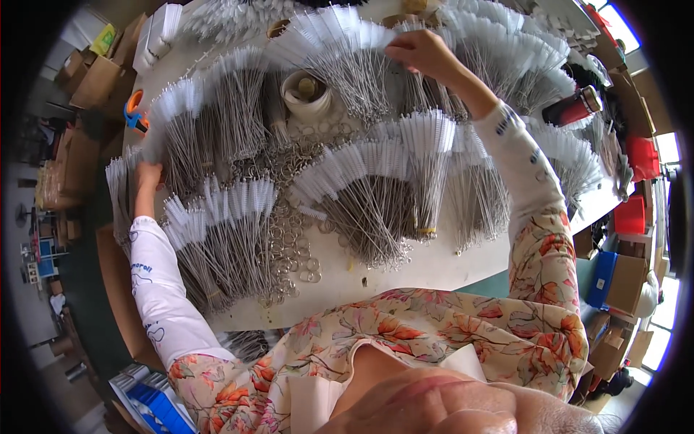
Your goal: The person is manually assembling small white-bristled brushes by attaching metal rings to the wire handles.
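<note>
Wire brushes with white bristle heads and thin looped metal stems lie in fanned bundles over the table. At the far left, my left hand [150, 176] is closed against a bundle of wire brushes [121, 189] by the table's edge; its fingers are partly hidden. My right hand [426, 55] reaches to the far middle, fingers curled and tips pressed together beside the bristle heads of a large fanned bundle [336, 43]. What those fingertips hold is too small to make out. Loose metal rings [293, 249] lie between the nearer bundles, one of which [428, 170] stands more upright.
A white round container [306, 98] stands among the brushes. Orange-handled scissors [134, 112] lie at the left edge, and a dark red flask [572, 108] is at the right. A cardboard box [119, 282] sits beside the table's left side; red bins [631, 215] are at the right.
</note>
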A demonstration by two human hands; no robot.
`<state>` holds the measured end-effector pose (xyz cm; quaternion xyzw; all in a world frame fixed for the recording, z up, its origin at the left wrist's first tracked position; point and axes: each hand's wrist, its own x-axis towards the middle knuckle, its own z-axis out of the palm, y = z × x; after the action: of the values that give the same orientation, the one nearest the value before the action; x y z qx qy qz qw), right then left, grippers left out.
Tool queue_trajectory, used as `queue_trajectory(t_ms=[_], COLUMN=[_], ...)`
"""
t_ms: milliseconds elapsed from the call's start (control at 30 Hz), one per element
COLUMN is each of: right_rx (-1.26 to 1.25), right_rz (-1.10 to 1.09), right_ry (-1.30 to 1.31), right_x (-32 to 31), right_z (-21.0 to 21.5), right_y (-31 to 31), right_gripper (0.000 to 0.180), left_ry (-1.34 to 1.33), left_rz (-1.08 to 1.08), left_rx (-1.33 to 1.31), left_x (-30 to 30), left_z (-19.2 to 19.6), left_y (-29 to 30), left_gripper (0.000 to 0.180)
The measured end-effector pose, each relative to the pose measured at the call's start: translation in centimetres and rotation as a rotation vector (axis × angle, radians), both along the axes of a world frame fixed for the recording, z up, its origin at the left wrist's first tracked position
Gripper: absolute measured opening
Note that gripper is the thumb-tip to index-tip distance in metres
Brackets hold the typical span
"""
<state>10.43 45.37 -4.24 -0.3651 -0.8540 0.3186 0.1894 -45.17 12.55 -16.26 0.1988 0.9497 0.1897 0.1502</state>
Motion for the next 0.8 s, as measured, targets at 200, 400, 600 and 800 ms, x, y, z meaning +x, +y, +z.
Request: queue_trajectory(t_ms=[200, 400, 600, 800], right_rx=[0.081, 0.019, -0.229, 0.212], right_rz=[0.029, -0.192, -0.151, -0.322], right_ry=[-0.070, 0.241, 0.552, -0.051], right_x=[-6.5, -4.4, 2.9, 3.6], right_z=[-4.0, -0.6, 0.3, -4.5], right_y=[2.5, 2.1, 5.3, 5.9], right_gripper=[0.032, 0.022, 0.014, 0.027], left_ry=[0.144, 0.375, 0.171, 0.163], left_rz=[-0.023, 0.136, -0.165, -0.577], left_rx=[-0.060, 0.433, 0.908, 0.202], left_x=[0.7, 0.7, 14.4, 18.4], left_z=[1.4, 6.1, 16.4, 9.3], left_y=[-1.1, -3.2, 5.8, 13.8], left_gripper=[0.020, 0.012, 0.026, 0.040])
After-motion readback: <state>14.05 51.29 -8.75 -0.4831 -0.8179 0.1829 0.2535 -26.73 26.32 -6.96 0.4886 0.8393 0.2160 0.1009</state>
